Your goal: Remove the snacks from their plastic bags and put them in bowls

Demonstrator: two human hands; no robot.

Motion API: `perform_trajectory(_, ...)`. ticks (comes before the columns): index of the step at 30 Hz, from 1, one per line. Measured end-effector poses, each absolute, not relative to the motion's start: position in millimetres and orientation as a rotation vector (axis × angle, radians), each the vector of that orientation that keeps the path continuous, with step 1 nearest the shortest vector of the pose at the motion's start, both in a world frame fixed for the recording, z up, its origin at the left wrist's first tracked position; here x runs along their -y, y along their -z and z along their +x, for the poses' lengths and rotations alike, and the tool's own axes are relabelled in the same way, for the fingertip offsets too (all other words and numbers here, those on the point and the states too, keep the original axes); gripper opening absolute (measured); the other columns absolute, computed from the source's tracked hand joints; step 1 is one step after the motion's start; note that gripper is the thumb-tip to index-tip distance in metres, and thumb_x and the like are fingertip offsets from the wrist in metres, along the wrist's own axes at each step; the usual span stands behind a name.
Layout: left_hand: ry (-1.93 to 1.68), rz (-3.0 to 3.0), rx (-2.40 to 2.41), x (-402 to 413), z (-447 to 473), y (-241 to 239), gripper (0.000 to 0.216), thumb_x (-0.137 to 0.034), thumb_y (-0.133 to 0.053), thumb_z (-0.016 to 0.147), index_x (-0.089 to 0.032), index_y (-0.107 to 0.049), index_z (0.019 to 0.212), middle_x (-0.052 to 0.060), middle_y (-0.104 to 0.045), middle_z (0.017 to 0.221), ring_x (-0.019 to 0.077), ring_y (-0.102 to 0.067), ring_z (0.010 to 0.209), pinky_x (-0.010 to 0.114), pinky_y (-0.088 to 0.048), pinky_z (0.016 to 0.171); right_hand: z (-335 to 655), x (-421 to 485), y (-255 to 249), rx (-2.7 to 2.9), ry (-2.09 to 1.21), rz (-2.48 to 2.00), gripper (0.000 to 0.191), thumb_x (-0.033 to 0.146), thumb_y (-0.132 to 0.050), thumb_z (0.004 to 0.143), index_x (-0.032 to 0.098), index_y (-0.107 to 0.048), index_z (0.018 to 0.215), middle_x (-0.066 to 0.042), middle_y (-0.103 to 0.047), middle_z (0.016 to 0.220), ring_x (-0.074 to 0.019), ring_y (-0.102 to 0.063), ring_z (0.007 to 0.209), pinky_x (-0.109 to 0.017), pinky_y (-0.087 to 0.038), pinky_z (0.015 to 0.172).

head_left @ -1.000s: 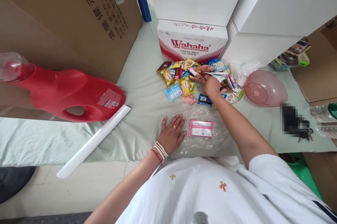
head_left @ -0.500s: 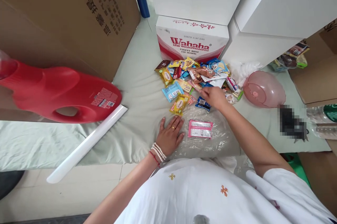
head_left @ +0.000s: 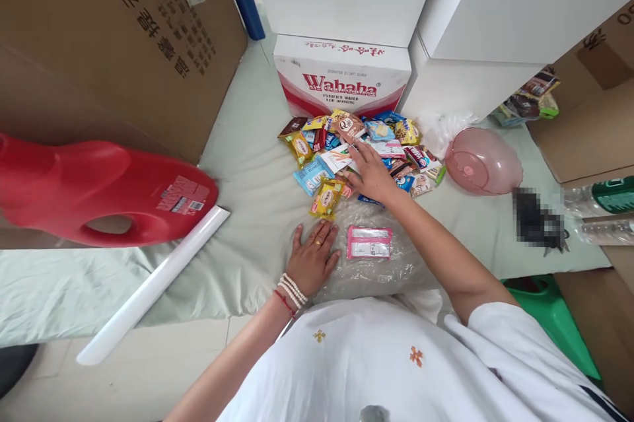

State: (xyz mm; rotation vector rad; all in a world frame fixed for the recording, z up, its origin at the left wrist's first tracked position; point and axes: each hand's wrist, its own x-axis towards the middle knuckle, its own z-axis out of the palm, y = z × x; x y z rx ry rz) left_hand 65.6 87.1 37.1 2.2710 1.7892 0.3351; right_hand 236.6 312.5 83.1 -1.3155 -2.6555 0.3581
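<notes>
My right hand [head_left: 369, 174] lies over a pile of small wrapped snacks, its fingers spread on a white packet [head_left: 339, 158] and the packets around it. Flat on the cloth, with fingers apart, rests my left hand [head_left: 313, 257]. Just ahead of it is a yellow snack packet [head_left: 327, 199], and a light blue packet [head_left: 312, 175] lies beyond that. A pink-edged packet [head_left: 369, 242] sits apart from the pile, on a clear plastic bag [head_left: 416, 270] to the right of my left hand. A brown packet [head_left: 345, 125] tops the pile's far side.
Behind the pile stands a Wahaha water carton [head_left: 341, 75]. A pink translucent bowl [head_left: 483, 161] is to the right, near plastic bottles [head_left: 607, 201]. On the left are a red jug [head_left: 113, 191], a long white strip [head_left: 153, 286] and a big cardboard box [head_left: 123, 45].
My right hand has gone from pinching at the pile's near side to spreading over its middle, slightly left. Packets there have shifted. My left hand stays flat; the view has moved slightly.
</notes>
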Motion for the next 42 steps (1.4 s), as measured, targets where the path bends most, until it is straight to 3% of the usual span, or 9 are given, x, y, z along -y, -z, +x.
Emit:
perform_trajectory(6,-0.339,2.274,-1.783,-87,65,-34,0.054,-0.042,-0.039,0.107,-0.023,-0.045,0.157,0.014,-0.047,0.161,0.03,-0.043,0.151,0.064,-0.01,0.128,306,-348,-100,2.57,-0.416,-1.44,0.05,0.028,-0.042,0.102,0.015,-0.055,0.149,-0.015,-0.05,0.156,-0.0272,-0.043,0.145,-0.044,-0.034,0.12)
perform_trajectory(12,-0.333,2.254,-1.776,-87,65,-36,0.058,-0.046,-0.04,0.105,-0.022,-0.044,0.158,0.015,-0.046,0.162,0.0309,-0.041,0.152,0.065,-0.007,0.128,316,-405,-105,2.796,-0.285,-1.628,0.08,0.02,-0.069,0.084,0.001,-0.04,0.155,-0.025,-0.046,0.157,-0.0355,-0.037,0.147,-0.046,-0.029,0.12)
perform_trajectory(16,-0.318,2.236,-1.767,-86,65,-38,0.069,-0.054,-0.043,0.102,-0.019,-0.037,0.161,0.016,-0.044,0.163,0.0324,-0.04,0.152,0.065,-0.008,0.128,312,-403,-126,2.838,-0.089,-1.719,0.039,0.022,-0.05,0.098,0.003,-0.066,0.128,-0.027,-0.068,0.126,-0.0378,-0.056,0.127,-0.05,-0.036,0.11)
perform_trajectory(19,-0.317,2.239,-1.759,-85,64,-37,0.077,-0.059,-0.046,0.1,-0.017,-0.034,0.163,0.018,-0.043,0.164,0.0342,-0.038,0.153,0.066,-0.005,0.128,330,-368,-160,2.766,0.042,-1.756,0.039,0.027,-0.041,0.102,0.007,-0.072,0.114,-0.028,-0.07,0.116,-0.041,-0.057,0.121,-0.055,-0.038,0.105)
perform_trajectory(23,-0.312,2.254,-1.739,-82,63,-32,0.084,-0.065,-0.047,0.097,-0.016,-0.032,0.163,0.019,-0.039,0.165,0.0351,-0.034,0.155,0.066,0.001,0.128,351,-275,-185,2.595,-0.052,-1.699,0.046,0.04,-0.033,0.105,0.02,-0.072,0.12,-0.019,-0.071,0.114,-0.0369,-0.059,0.116,-0.052,-0.044,0.101)
perform_trajectory(30,-0.28,2.259,-1.74,-81,65,-32,0.084,-0.063,-0.049,0.097,-0.015,-0.031,0.164,0.018,-0.034,0.168,0.0352,-0.032,0.156,0.067,0.003,0.127,318,-153,-116,2.97,-0.278,-1.176,0.025,0.027,-0.058,0.098,0.021,-0.071,0.119,-0.015,-0.067,0.132,-0.0335,-0.051,0.132,-0.049,-0.044,0.107)
perform_trajectory(33,-0.272,2.261,-1.759,-78,66,-32,0.084,-0.062,-0.048,0.097,-0.015,-0.03,0.164,0.018,-0.033,0.168,0.0351,-0.031,0.157,0.067,0.002,0.127,310,-156,-99,3.005,-0.274,-1.082,0.051,0.033,-0.076,0.086,0.017,-0.064,0.134,-0.019,-0.053,0.151,-0.0381,-0.039,0.144,-0.058,-0.029,0.12)
perform_trajectory(36,-0.263,2.251,-1.785,-76,68,-31,0.084,-0.063,-0.047,0.098,-0.014,-0.031,0.164,0.017,-0.031,0.169,0.0344,-0.03,0.157,0.067,0.004,0.127,306,-168,-96,3.072,-0.327,-1.052,0.079,0.035,-0.079,0.084,0.014,-0.047,0.153,-0.022,-0.05,0.152,-0.0383,-0.037,0.146,-0.063,-0.02,0.123)
perform_trajectory(42,-0.241,2.225,-1.806,-75,70,-31,0.086,-0.065,-0.047,0.097,-0.014,-0.031,0.164,0.017,-0.03,0.169,0.0348,-0.029,0.157,0.067,0.007,0.127,306,-166,-96,3.065,-0.329,-1.044,0.075,0.032,-0.073,0.088,0.015,-0.046,0.156,-0.022,-0.057,0.141,-0.0376,-0.041,0.142,-0.061,-0.02,0.123)
